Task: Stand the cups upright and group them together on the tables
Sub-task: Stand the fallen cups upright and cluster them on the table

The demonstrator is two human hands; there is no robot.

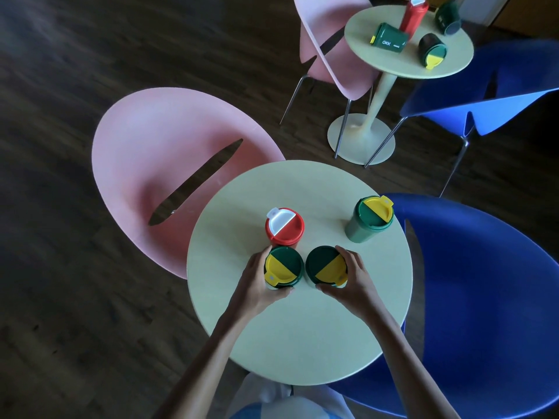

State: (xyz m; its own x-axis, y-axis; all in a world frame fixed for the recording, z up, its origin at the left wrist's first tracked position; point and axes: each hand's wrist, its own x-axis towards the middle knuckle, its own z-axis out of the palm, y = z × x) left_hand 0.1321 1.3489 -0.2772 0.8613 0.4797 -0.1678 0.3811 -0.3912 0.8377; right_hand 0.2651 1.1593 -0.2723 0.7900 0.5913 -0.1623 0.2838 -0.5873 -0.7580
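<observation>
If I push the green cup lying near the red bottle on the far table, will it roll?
Probably: the lying green cup is round and rests on its side. Its tapered body may curve its path toward the far table's edge.

near round table (302,343) w/ 4 upright cups (369,219)

Dim, soft daylight is recorded, strongest at the upper right. The dark floor (75,86) is underexposed, with faint sheen at the top left. Wide-angle bending is noted towards the edges. Focus is acceptable centrally; slight softness is observed at the corners.
</observation>
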